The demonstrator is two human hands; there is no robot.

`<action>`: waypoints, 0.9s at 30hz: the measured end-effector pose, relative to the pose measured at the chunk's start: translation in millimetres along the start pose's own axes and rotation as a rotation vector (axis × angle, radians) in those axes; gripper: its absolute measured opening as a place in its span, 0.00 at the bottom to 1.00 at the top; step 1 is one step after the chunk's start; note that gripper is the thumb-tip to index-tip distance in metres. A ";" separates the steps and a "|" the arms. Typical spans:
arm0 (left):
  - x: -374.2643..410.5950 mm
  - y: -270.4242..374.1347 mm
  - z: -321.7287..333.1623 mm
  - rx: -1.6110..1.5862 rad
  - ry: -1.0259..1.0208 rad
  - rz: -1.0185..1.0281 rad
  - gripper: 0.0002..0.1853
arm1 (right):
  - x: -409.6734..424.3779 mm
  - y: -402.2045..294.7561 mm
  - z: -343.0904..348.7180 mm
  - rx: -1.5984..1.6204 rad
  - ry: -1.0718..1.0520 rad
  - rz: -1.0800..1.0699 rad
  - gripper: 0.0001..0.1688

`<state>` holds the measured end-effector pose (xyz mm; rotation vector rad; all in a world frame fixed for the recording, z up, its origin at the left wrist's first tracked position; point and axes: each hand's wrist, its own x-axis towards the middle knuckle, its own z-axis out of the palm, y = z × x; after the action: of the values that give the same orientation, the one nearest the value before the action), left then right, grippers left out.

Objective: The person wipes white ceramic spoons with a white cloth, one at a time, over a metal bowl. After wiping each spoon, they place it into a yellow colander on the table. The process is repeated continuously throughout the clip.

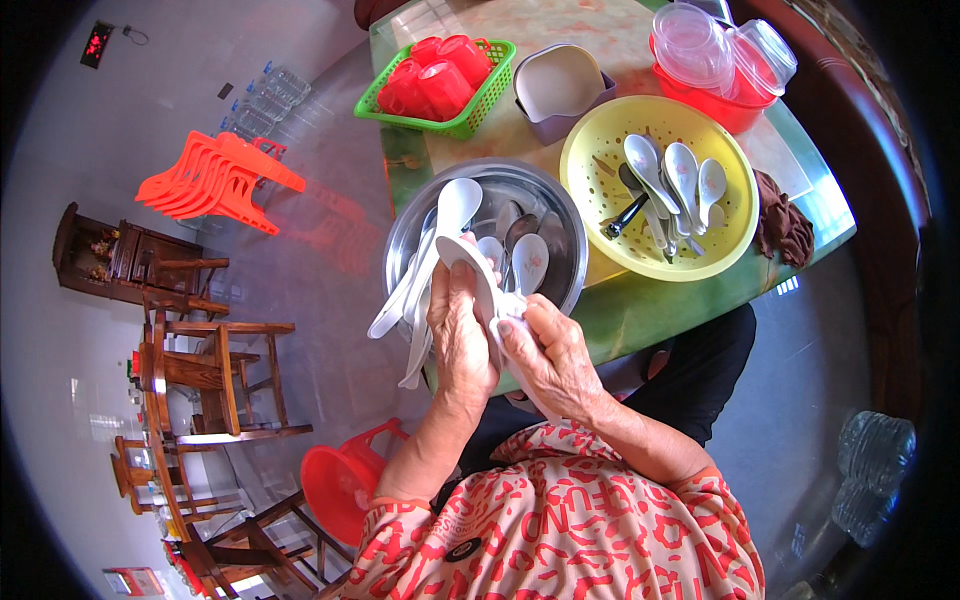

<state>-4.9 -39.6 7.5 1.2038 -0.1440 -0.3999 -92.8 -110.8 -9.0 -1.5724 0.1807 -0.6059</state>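
Observation:
Over the near side of a steel basin [576, 289], my left hand [459, 330] grips a white serving spoon [471, 264] with its bowl pointing up and away. My right hand [555, 352] pinches a white cloth [519, 304] around the lower part of that spoon. Several spoons lie in the basin, among them a large white spoon [458, 204] and a ceramic soup spoon [530, 262]. To the basin's right, a yellow colander [592, 217] holds white ceramic spoons [682, 169] and a black-handled utensil [626, 216].
Behind are a green basket [486, 105] of red mugs [444, 84], a purple-and-cream container [559, 79] and a red bowl [720, 105] with clear plastic lids [694, 49]. A brown cloth [784, 221] lies right of the colander. A red plastic stool [337, 487] stands lower left.

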 end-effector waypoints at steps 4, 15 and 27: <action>3.7 -1.4 -5.5 0.097 0.033 0.038 0.17 | -11.0 1.0 -3.2 -0.060 -0.098 0.057 0.13; -17.6 6.1 -0.3 0.413 -0.097 0.058 0.17 | -3.6 -7.3 -45.8 0.019 0.135 0.062 0.18; -40.4 13.6 -7.8 0.605 -0.381 -0.030 0.16 | 16.1 6.3 -31.8 0.104 0.355 0.098 0.13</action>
<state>-36.5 -13.6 21.4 1.7132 -0.6096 -0.6375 -92.9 -146.8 -11.3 -1.3389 0.4818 -0.8015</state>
